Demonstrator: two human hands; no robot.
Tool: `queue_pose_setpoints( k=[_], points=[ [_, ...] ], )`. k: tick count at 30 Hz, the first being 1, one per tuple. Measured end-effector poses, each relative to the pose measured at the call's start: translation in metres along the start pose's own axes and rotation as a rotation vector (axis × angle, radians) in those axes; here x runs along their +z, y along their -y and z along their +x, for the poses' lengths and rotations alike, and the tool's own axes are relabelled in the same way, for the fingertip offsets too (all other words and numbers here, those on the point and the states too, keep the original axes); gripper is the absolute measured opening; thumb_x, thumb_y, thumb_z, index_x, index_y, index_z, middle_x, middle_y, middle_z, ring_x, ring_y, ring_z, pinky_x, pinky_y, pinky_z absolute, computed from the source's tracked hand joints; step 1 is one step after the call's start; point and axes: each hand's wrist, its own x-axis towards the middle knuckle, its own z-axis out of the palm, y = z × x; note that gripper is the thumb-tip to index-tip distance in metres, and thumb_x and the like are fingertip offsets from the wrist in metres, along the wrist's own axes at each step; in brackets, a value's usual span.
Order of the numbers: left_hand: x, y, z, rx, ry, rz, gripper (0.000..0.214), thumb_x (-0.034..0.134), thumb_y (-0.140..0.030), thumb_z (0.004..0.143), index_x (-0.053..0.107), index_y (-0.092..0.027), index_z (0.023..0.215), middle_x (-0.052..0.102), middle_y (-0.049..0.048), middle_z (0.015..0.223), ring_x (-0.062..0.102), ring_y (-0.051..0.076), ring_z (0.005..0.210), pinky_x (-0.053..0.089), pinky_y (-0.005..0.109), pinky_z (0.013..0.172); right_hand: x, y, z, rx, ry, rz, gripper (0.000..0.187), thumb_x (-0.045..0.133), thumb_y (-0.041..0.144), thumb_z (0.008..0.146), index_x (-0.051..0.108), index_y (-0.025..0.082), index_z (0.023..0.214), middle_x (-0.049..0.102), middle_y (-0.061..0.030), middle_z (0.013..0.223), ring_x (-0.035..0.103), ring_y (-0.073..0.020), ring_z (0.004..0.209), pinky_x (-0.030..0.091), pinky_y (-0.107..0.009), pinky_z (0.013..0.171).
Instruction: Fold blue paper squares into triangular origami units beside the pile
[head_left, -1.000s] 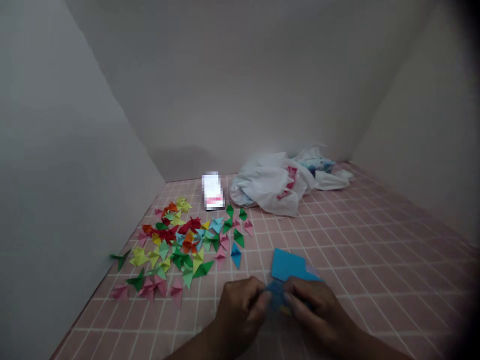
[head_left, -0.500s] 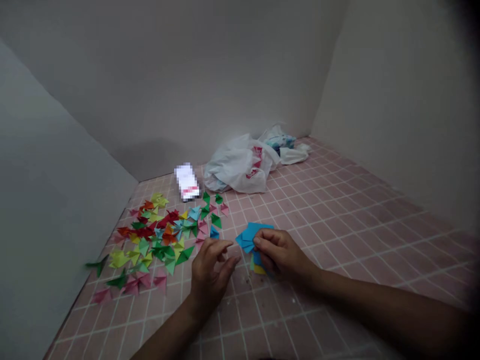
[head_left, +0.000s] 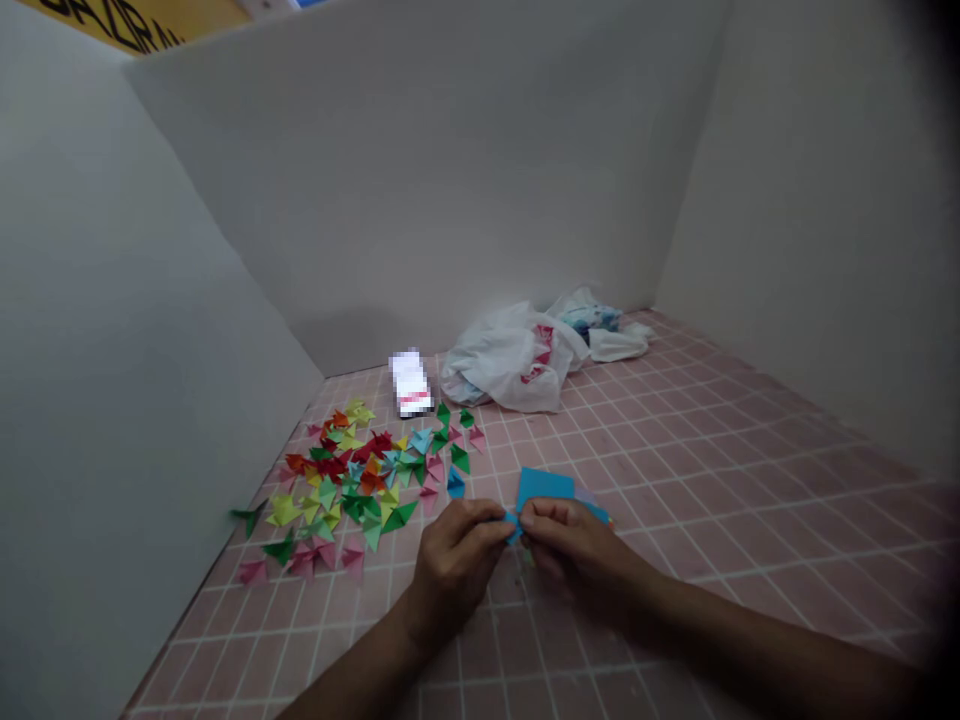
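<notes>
Between my two hands is a small folded piece of blue paper point(head_left: 513, 528), mostly covered by the fingers. My left hand point(head_left: 461, 555) pinches its left side with thumb and fingertips. From the other side my right hand point(head_left: 566, 540) is closed on it too, fingertips nearly meeting the left ones. Flat blue paper sheets point(head_left: 546, 484) lie on the surface just behind and beneath my right hand, partly hidden by it. To the left spreads a heap of folded paper pieces point(head_left: 367, 475) in red, orange, yellow, green, pink and blue. One blue folded piece point(head_left: 455, 484) sits at the heap's right edge.
A lit phone with a blurred screen point(head_left: 411, 385) stands behind the folded pieces. Crumpled white plastic bags point(head_left: 510, 360) lie by the back wall. Pale walls point(head_left: 480, 200) enclose the pink checked surface point(head_left: 720, 470) on the left, back and right.
My left hand has gone from open fingers to a pinch on the blue folded paper, meeting my right hand. The camera view has tilted up and shifted left.
</notes>
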Motion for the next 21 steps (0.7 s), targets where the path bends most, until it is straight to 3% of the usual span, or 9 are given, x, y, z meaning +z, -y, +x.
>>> queue_pose_setpoints(
  k=[6, 9, 12, 16, 18, 21],
  points=[
    [0.004, 0.0, -0.004, -0.049, 0.027, -0.074, 0.02, 0.062, -0.005, 0.089, 0.067, -0.018, 0.104, 0.069, 0.0096, 0.1, 0.067, 0.017, 0.091, 0.058, 0.027, 0.079, -0.01, -0.013, 0.008, -0.023, 0.008, 0.001, 0.046, 0.071, 0.06, 0.077, 0.048, 0.021, 0.073, 0.04, 0.0105, 0.04, 0.029, -0.0056, 0.032, 0.02, -0.02, 0.036],
    [0.006, 0.0, -0.006, -0.147, 0.043, -0.161, 0.019, 0.067, -0.015, 0.089, 0.067, -0.019, 0.107, 0.066, 0.0126, 0.11, 0.067, 0.022, 0.102, 0.059, 0.034, 0.087, -0.012, -0.011, 0.01, -0.051, -0.061, -0.119, 0.05, 0.069, 0.066, 0.075, 0.047, 0.022, 0.072, 0.039, 0.0102, 0.039, 0.03, -0.0064, 0.032, 0.02, -0.021, 0.037],
    [0.009, -0.001, -0.008, -0.405, 0.002, -0.326, 0.03, 0.069, -0.024, 0.088, 0.065, -0.021, 0.118, 0.065, 0.0121, 0.113, 0.068, 0.022, 0.099, 0.06, 0.035, 0.084, -0.011, -0.003, 0.008, -0.11, -0.149, -0.213, 0.051, 0.068, 0.067, 0.075, 0.046, 0.022, 0.068, 0.036, 0.0097, 0.043, 0.032, -0.007, 0.036, 0.024, -0.022, 0.039],
    [0.014, -0.005, -0.007, -0.917, -0.048, -0.659, 0.034, 0.071, -0.021, 0.083, 0.062, -0.02, 0.116, 0.065, 0.003, 0.09, 0.068, 0.015, 0.076, 0.058, 0.026, 0.069, -0.008, 0.005, 0.005, -0.185, -0.153, -0.292, 0.043, 0.071, 0.056, 0.076, 0.051, 0.02, 0.067, 0.041, 0.0066, 0.054, 0.038, -0.0082, 0.047, 0.03, -0.023, 0.047],
    [0.016, -0.008, -0.004, -1.029, -0.065, -0.785, 0.032, 0.072, -0.023, 0.081, 0.062, -0.019, 0.111, 0.062, -0.0004, 0.08, 0.063, 0.012, 0.066, 0.054, 0.022, 0.061, -0.008, 0.004, 0.004, -0.149, -0.126, -0.267, 0.039, 0.069, 0.053, 0.079, 0.051, 0.02, 0.068, 0.041, 0.0069, 0.054, 0.037, -0.0079, 0.046, 0.028, -0.023, 0.046],
    [0.015, -0.01, 0.0, -1.078, -0.129, -0.815, 0.031, 0.075, -0.025, 0.079, 0.061, -0.019, 0.107, 0.062, -0.0013, 0.077, 0.062, 0.011, 0.065, 0.053, 0.021, 0.06, -0.012, 0.0, 0.005, -0.123, -0.073, -0.26, 0.034, 0.067, 0.048, 0.081, 0.052, 0.019, 0.071, 0.043, 0.007, 0.053, 0.035, -0.0071, 0.045, 0.027, -0.022, 0.045]
  ],
)
